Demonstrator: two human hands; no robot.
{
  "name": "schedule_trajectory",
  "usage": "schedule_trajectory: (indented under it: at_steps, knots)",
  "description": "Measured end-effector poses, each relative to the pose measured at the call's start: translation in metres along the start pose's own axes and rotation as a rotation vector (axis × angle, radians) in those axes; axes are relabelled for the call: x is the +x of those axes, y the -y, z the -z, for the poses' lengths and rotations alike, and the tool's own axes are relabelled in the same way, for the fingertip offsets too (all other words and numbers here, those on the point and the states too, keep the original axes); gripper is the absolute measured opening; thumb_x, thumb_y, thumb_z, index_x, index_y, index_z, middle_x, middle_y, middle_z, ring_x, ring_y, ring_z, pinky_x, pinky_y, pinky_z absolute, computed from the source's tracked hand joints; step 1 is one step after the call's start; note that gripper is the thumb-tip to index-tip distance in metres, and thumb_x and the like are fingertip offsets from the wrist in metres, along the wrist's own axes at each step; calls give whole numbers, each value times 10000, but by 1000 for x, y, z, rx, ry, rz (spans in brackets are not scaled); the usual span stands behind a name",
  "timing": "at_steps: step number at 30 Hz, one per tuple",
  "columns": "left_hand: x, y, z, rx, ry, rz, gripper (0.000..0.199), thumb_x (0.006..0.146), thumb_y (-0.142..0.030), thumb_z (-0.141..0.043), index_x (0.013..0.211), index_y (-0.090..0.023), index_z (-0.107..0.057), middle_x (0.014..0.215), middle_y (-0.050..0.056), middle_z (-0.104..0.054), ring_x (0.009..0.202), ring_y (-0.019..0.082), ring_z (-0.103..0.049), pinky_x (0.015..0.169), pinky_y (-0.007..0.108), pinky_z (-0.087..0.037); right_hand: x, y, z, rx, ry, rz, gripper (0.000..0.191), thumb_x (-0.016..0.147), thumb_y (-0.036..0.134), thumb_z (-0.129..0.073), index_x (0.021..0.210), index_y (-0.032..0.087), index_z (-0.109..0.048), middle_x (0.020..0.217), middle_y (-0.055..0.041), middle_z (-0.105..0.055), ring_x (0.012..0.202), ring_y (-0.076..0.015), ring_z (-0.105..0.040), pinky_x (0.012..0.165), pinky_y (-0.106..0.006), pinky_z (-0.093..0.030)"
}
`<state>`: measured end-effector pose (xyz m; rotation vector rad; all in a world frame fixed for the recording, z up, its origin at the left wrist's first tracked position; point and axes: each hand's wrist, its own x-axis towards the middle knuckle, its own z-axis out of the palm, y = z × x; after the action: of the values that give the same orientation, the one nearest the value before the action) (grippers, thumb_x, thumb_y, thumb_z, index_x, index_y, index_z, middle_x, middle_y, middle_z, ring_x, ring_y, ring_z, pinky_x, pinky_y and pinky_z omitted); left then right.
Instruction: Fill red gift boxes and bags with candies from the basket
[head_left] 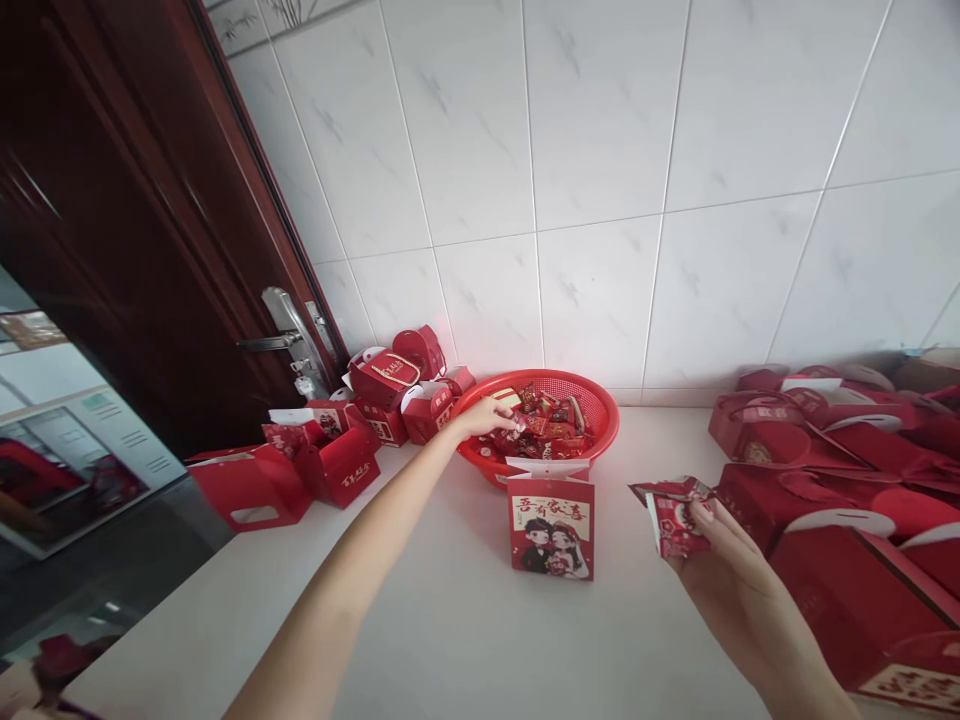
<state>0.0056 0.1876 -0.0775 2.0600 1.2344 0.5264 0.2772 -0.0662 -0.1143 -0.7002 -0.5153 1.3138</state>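
Observation:
My left hand (489, 414) reaches into a red plastic basket (611, 418) of wrapped candies (559, 430). Its fingers are closed on a small pinkish-red wrapped candy at the near side of the pile. My right hand (720, 550), held over the table at the right, grips red candy packets (679, 520) between thumb and fingers; how many is unclear. Between the two hands a red gift box (553, 525) with a cartoon bride and groom on its front stands upright, just in front of the basket, its top flaps raised.
Several red gift boxes (337, 470) stand at the left, some with open tops. Many more red boxes (847, 560) crowd the table's right side. White tiled wall (600, 150) rises behind the white table (442, 640). A dark wooden door (150, 200) with a metal handle is at the left.

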Motion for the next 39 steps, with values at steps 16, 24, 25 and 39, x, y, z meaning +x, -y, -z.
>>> schedule_trajectory:
  at_steps: [16,24,25,39]
  knots:
    - [-16,-11,0,71,-183,99,188,897,-331,-587,859,-164,-664,802,45,-704,661,168,-653,640,277,-513,-3,2,-7,8,-53,-44,300,609,370,-931,770,222,-725,844,17,-648,781,-112,-561,684,-186,-551]
    - [-21,-8,15,420,-267,166,206,884,-326,-591,972,-226,-749,971,70,-778,958,271,-701,792,307,-500,-1,-2,-5,-18,-86,-91,339,578,380,-941,814,229,-751,853,18,-668,782,-121,-582,665,-189,-561]
    - [-22,-8,16,438,-271,175,216,879,-321,-599,1006,-235,-752,1029,75,-779,1006,283,-697,814,314,-503,-1,-2,-4,-21,-91,-93,359,570,385,-943,834,230,-757,861,18,-671,787,-122,-583,666,-190,-562]
    - [-12,-5,6,104,-258,19,261,799,-138,-605,965,-163,-805,1068,82,-790,1049,245,-720,966,320,-534,-3,0,-7,-40,-128,-117,374,560,403,-937,840,232,-758,836,17,-681,781,-141,-597,666,-215,-552]
